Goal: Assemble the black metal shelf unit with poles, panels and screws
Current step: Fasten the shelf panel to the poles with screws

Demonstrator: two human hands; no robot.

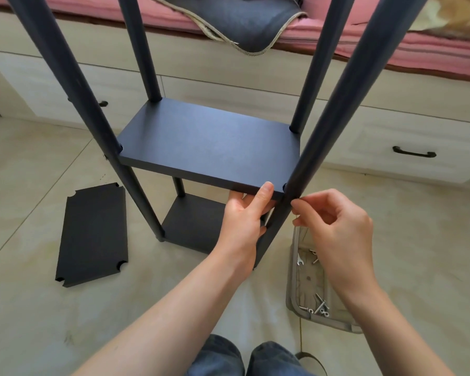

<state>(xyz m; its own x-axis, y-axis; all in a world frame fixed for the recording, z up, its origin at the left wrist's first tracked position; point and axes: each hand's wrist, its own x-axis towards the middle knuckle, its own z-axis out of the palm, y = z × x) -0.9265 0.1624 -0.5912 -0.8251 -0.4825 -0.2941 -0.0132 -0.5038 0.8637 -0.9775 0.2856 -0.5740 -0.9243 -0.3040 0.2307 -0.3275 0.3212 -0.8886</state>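
Observation:
The black shelf unit stands on the floor with several upright poles. A middle panel [206, 142] sits between them, above a bottom panel [193, 223]. My left hand [244, 221] grips the middle panel's near edge, thumb on top and fingers underneath. My right hand [334, 229] pinches with fingertips against the near right pole [345, 104], level with that panel's corner. What it pinches is hidden. A spare black panel [92, 234] lies flat on the floor to the left.
A grey tray [292, 280] with several screws [319, 305] and a small wrench lies on the floor at the right. Cream drawers with black handles [414, 152] run along the back under pink bedding. My knees show at the bottom edge.

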